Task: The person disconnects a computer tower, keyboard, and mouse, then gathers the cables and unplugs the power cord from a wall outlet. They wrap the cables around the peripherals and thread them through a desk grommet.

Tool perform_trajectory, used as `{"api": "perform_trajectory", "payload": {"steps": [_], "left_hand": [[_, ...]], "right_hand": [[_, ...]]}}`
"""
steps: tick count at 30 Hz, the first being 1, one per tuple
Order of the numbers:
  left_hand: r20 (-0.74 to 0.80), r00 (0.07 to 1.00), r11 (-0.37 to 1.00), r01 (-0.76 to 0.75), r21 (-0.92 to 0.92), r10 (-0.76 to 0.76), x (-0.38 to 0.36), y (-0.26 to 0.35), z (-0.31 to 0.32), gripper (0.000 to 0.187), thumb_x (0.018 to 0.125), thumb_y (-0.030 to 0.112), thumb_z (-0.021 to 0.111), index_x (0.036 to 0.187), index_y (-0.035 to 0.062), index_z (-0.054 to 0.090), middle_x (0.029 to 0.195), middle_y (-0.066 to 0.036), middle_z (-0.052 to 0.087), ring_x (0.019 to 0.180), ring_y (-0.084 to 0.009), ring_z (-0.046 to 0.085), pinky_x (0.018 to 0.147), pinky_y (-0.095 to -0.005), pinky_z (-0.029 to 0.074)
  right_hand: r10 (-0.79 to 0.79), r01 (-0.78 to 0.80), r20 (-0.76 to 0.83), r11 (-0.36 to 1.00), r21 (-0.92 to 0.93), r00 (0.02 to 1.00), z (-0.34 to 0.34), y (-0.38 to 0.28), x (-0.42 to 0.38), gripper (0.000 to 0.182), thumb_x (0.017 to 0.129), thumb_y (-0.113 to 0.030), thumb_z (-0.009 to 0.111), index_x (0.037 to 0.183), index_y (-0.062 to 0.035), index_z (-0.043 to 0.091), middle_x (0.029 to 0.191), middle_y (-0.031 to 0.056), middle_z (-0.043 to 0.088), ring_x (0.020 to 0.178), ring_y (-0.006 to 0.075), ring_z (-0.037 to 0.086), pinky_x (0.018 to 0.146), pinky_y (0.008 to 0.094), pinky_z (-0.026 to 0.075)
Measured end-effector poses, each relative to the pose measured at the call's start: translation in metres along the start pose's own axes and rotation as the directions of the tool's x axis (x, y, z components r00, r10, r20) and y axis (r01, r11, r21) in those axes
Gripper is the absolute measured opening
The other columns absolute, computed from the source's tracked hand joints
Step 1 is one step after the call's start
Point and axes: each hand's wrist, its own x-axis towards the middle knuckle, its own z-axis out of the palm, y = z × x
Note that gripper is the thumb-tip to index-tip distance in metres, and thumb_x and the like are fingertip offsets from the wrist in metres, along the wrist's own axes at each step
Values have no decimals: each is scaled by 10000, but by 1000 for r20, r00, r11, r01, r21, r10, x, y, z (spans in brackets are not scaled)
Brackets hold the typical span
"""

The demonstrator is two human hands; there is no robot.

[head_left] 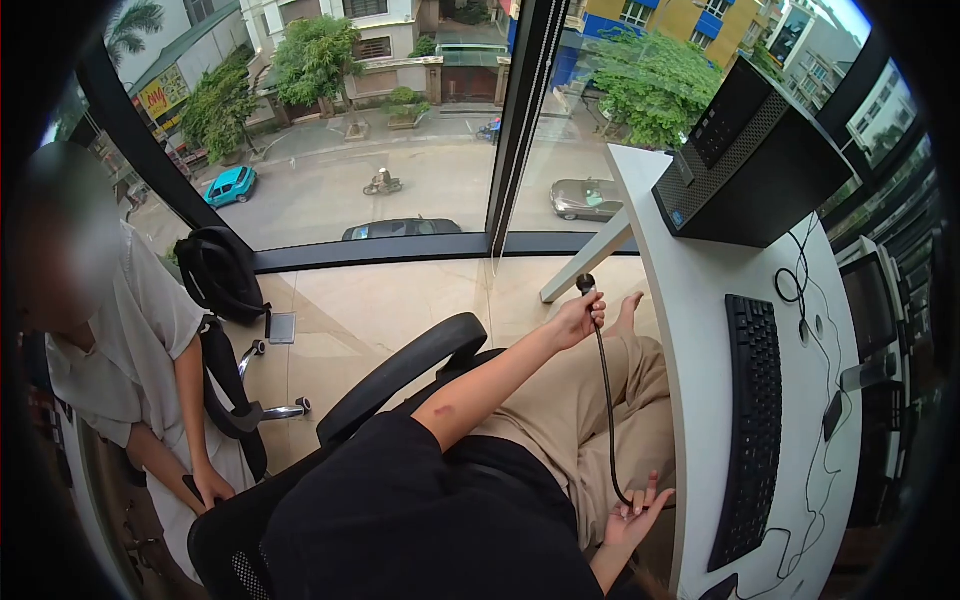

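My left hand (578,319) is closed around a black cable (609,400), just below its thick, rounded, plug-like end (586,284). From that fist the cable runs down in a long curve over my beige trousers. Lower down, near the desk's edge, my right hand (632,518) has the cable's other stretch lying across its fingers. Thumb and one finger of that hand stick out, while the others curl at the cable. What is on the cable's far end I cannot make out.
A white desk (690,420) carries a black keyboard (752,430), a black computer tower (750,160) and loose thin cords (800,270). Beside my chair (410,370) sits another person (150,330). A black backpack (218,272) leans by the window.
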Motion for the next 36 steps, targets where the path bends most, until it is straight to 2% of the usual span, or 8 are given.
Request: {"api": "perform_trajectory", "payload": {"steps": [4,5,10,14,17,20,25,36], "left_hand": [[25,887,884,-461,74,461,-54,25,55,199,1026,344,321,1026,172,420,724,37,384,623,-90,390,632,-256,366],[56,836,827,-549,124,546,-64,34,65,201,1026,353,316,1052,181,416,722,30,385,611,-92,387,635,-258,366],[332,679,565,-731,382,655,-105,60,110,256,1020,375,323,1046,133,403,678,-8,412,593,-118,431,610,-268,402],[532,693,586,-711,389,487,-110,30,106,278,1016,304,370,1027,30,415,689,-62,506,639,-132,532,641,-290,485],[490,853,700,-460,546,179,-106,-8,97,177,1000,188,420,974,16,454,697,-52,534,634,-122,537,632,-287,475],[414,908,517,-322,793,-70,-97,-23,91,146,976,131,428,936,5,491,652,-58,565,591,-142,562,597,-282,461],[373,899,447,-243,861,-229,-73,-46,49,158,953,132,446,948,-16,500,611,-112,582,567,-235,584,581,-346,477],[329,940,316,-286,905,-93,-41,-107,-6,492,891,172,548,1343,38,407,1148,-220,572,1033,-362,566,899,-410,452]], "right_hand": [[-216,213,-153,976,-39,964,-2,-1,6,568,957,-339,522,1367,13,347,1234,153,542,956,177,585,794,257,518],[-178,169,-175,984,-62,968,-2,-2,7,534,954,-202,545,1391,10,324,1418,179,380,1226,247,465,1024,308,396],[-263,183,30,579,-795,964,48,24,9,452,921,-6,518,1352,55,397,1398,175,422,1293,254,416,1052,332,346],[-247,438,372,321,-840,895,102,41,21,367,901,-21,541,1253,78,509,1281,177,544,1220,267,500,1032,356,369],[-322,737,699,-5,-675,638,155,47,32,374,877,-41,587,1228,75,532,1248,192,562,1169,267,535,991,362,405],[-251,669,707,-229,-707,661,172,51,56,385,852,-42,626,1210,76,547,1203,201,585,1086,269,580,932,354,446],[-42,146,143,464,-874,989,151,51,104,306,876,-26,617,1178,17,592,1104,88,649,844,82,579,682,239,488],[-203,-53,-256,678,-733,945,88,65,167,440,950,-349,547,1264,-43,515,870,-5,556,803,118,563,741,272,471]]}}
